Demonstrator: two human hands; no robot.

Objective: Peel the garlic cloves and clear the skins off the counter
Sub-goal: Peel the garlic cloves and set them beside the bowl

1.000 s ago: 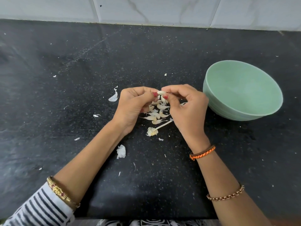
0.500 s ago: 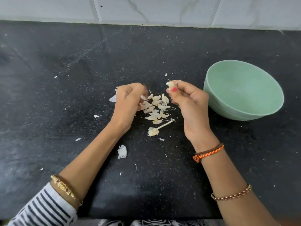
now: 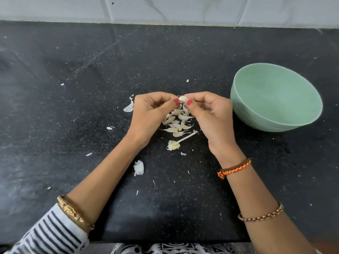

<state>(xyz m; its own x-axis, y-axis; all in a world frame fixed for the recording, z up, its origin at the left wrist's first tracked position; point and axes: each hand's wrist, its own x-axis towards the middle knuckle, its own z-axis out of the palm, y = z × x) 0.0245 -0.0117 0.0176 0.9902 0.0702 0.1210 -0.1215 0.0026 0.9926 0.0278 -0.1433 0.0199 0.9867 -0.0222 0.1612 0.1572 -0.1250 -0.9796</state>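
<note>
A small pale garlic clove [image 3: 182, 98] is pinched between the fingertips of my left hand [image 3: 152, 111] and my right hand [image 3: 209, 110], just above the black counter [image 3: 73, 88]. Below the hands lies a heap of several unpeeled cloves [image 3: 177, 122]. The bare garlic stem with its root end [image 3: 174, 144] lies nearer to me. Loose white skins are scattered about: one [image 3: 129, 107] left of my left hand, one [image 3: 138, 167] near my left forearm, one [image 3: 110, 127] further left.
An empty pale green bowl [image 3: 275, 97] stands tilted on the counter to the right of my right hand. A white tiled wall [image 3: 165, 10] runs along the back. The counter's front edge [image 3: 165, 241] is close to my body.
Half a second ago my hands were apart, the clove in my right hand alone. Now my left hand has come back and both pinch the clove together.
</note>
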